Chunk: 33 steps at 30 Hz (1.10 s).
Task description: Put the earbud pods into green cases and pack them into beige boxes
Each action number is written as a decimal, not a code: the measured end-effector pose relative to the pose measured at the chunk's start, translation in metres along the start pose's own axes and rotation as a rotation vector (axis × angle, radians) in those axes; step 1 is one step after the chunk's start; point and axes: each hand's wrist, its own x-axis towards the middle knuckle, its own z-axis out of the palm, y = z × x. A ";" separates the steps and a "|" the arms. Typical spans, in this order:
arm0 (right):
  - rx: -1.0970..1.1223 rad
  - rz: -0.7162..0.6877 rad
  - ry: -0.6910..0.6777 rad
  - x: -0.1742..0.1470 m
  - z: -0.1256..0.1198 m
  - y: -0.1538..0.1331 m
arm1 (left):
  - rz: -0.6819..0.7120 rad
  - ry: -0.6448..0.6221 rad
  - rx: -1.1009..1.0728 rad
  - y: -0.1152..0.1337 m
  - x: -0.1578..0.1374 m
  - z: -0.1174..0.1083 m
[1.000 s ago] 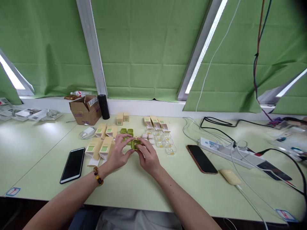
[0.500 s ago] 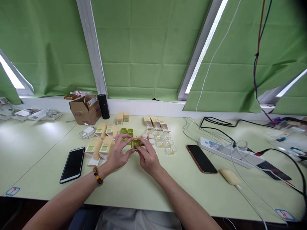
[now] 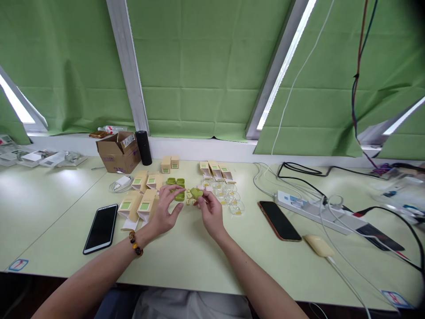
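My right hand (image 3: pixel 212 213) pinches a small olive-green case (image 3: pixel 196 193) between thumb and fingers, tilted above the table. To its left, my left hand (image 3: pixel 168 208) holds nothing, thumb and fingers apart. Just beyond the left fingertips stand several square green cases (image 3: pixel 180 182) in a group. Small yellowish pieces (image 3: pixel 188 195) lie in a column between the hands. Several clear plastic shells with yellow bits inside (image 3: pixel 236 207) sit right of my right hand. Pale pink pieces behind the right fingers are mostly hidden. Opened cream boxes (image 3: pixel 129 204) lie beside my left wrist.
A black-screened phone (image 3: pixel 100 229) lies at left, another phone (image 3: pixel 279 220) at right. Beyond it are a white power strip (image 3: pixel 312 212) and loose cables. Further back stand a cardboard box (image 3: pixel 119 153), a black cylinder (image 3: pixel 143 148), two small closed boxes (image 3: pixel 166 165) and more opened boxes (image 3: pixel 215 170).
My left hand has let go of the green case and drawn slightly apart. My right hand has shifted a little right with the case, which has turned over and uncovered the small yellowish pieces.
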 end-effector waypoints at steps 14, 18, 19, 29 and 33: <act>0.288 0.469 -0.097 0.005 0.006 0.000 | 0.047 -0.074 0.051 -0.001 -0.004 0.007; 0.250 0.489 -0.145 0.003 0.008 0.002 | 0.042 -0.104 0.022 -0.003 -0.004 0.009; 0.244 0.490 -0.157 0.002 0.008 0.002 | 0.035 -0.115 0.017 -0.003 -0.004 0.009; 0.327 0.539 -0.255 0.002 0.006 0.007 | -0.140 -0.085 -0.092 -0.007 -0.006 0.013; 0.354 0.517 -0.298 0.001 0.006 0.007 | -0.311 -0.051 -0.181 -0.016 -0.007 0.017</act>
